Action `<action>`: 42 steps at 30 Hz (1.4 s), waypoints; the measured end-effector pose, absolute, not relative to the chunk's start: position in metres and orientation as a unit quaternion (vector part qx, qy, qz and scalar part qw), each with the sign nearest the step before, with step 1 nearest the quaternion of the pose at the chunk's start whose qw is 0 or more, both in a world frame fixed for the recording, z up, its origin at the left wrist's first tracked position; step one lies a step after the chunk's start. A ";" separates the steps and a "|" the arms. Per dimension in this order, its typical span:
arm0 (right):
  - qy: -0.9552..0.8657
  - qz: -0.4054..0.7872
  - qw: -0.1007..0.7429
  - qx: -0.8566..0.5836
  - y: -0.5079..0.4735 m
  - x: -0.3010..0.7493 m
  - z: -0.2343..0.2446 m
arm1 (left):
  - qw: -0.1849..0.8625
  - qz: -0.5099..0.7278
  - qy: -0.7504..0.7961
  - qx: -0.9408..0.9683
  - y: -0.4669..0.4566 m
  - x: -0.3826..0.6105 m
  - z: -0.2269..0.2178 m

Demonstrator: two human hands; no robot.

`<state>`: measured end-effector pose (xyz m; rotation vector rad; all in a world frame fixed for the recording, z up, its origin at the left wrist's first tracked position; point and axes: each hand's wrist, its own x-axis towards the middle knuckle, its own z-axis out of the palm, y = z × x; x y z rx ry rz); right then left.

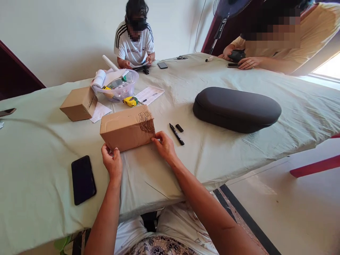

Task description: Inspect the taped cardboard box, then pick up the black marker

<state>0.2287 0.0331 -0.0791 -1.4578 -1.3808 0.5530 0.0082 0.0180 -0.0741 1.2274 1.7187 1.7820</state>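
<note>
A brown cardboard box [124,129] lies on the cloth-covered table in front of me, with dark scribbles on its right end. My left hand [113,161] grips its lower left corner, thumb against the near side. At the lower right corner, my right hand [164,144] pinches the box edge between thumb and fingers. Just right of that hand lies an uncapped black marker [176,134], its cap [179,128] beside it. A black phone [83,180] rests to the left of my left hand.
Behind the box are a yellow tape measure [130,101], a printed sheet [150,95], a second cardboard box [78,103] and a filled plastic basket [127,90]. A dark oval case [236,109] stands to the right. Two people sit across the table.
</note>
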 end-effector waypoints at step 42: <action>-0.521 0.162 0.670 -0.504 0.010 0.218 -0.063 | 0.210 0.668 0.576 0.421 0.000 0.022 -0.059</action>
